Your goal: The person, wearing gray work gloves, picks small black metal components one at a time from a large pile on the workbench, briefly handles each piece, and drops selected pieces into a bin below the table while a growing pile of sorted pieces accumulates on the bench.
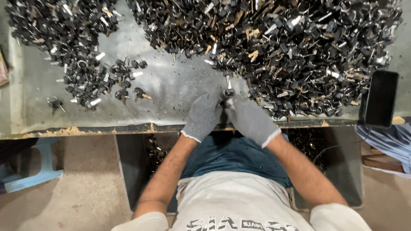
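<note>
I see both gloved hands, left hand point(203, 116) and right hand point(250, 120), pinching one key point(228, 92) at the counter's point(171, 92) front edge; black phone point(380, 98) at its right corner.

Grey gloves point(227, 117); black keys point(299, 51); black phone point(380, 98).

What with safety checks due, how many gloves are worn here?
2: one on the left hand, one on the right hand, both grey, both pinching a key.
</note>
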Demonstrator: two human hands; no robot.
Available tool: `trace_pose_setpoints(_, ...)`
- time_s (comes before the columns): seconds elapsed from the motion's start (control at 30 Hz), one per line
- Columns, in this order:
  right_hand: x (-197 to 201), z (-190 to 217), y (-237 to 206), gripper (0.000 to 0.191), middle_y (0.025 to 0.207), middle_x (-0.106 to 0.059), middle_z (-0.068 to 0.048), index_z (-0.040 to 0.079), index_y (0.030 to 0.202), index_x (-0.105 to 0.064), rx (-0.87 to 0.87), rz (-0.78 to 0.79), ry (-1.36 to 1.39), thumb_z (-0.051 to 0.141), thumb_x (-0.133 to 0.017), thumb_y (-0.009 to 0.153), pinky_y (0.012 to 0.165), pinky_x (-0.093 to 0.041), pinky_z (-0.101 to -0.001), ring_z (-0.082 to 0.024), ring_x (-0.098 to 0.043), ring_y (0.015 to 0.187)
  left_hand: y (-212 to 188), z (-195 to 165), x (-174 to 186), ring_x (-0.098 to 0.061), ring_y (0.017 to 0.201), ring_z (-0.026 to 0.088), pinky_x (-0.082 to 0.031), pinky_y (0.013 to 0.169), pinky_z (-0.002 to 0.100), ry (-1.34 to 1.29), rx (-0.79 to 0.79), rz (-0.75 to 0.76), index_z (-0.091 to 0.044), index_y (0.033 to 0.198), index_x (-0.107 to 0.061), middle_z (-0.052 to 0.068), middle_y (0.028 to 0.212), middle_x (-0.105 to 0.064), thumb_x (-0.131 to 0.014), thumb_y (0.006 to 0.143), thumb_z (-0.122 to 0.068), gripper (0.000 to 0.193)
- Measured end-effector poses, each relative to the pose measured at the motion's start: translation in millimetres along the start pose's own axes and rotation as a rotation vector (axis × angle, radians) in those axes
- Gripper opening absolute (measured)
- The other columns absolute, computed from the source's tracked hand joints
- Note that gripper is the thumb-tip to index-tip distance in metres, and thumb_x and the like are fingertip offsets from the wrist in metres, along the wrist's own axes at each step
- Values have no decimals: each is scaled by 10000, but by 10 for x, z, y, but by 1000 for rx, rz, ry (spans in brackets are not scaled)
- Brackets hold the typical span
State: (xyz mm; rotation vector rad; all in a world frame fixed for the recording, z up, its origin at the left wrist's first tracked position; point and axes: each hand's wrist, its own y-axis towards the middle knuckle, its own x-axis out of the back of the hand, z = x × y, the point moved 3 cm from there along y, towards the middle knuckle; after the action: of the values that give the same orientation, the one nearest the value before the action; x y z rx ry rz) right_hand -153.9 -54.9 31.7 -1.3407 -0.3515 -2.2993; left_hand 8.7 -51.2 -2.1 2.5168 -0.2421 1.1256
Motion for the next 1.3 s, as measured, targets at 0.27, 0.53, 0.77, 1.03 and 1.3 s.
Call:
trace_pose_setpoints(0.27, -105, 174, -178, 175, 966, -692, -210, 7, 1048, -614, -201, -15, -345, 145, -596, 941, 596, -599, -438, -330, -721, 796, -37, 14, -88, -659, 1056, 371, -520, 958, 466, 92, -153, -92, -53, 1241, -624, 174, 1102, -695, -656, 838, -68, 405)
trace_pose_setpoints(0.53, -64, -67, 73, 232, 848, -702, -251, 2, 906, -662, -83, 257, 23, 217, -590, 960, 727, -554, -513, -410, -708, 768, -13, -37, 3, -659, 991, 371, -529, 897, 482, 64, -77, -16, -55, 1229, -628, 161, 1037, -689, -664, 833, -48, 398)
trace_pose_setpoints(0.77, -33, -19, -83, 383, 900, -687, -254, -56, 1227, -614, -180, 32, -92, 207, -578, 951, 682, -565, -520, -417, -701, 797, -32, -139, 82, -676, 877, 349, -522, 748, 474, 209, 1, -26, -44, 1129, -675, 144, 917, -687, -738, 793, -131, 353)
trace_pose_setpoints(1.03, 3, 72, -232, 349, 941, -676, -191, -11, 1157, -593, -135, 8, -319, 201, -645, 886, 610, -591, -458, -342, -717, 803, -18, -85, 95, -674, 848, 369, -520, 747, 492, 70, 124, -54, -75, 1129, -674, 131, 880, -679, -714, 797, -135, 339)
trace_pose_setpoints(1.3, -49, 176, -74, 166, 880, -723, -239, -14, 1115, -562, -353, 185, -53, 108, -516, 1011, 715, -597, -489, -385, -737, 851, -31, -224, 9, -689, 909, 352, -536, 815, 478, 82, -19, -62, -92, 1135, -681, 131, 953, -706, -618, 868, -47, 278)
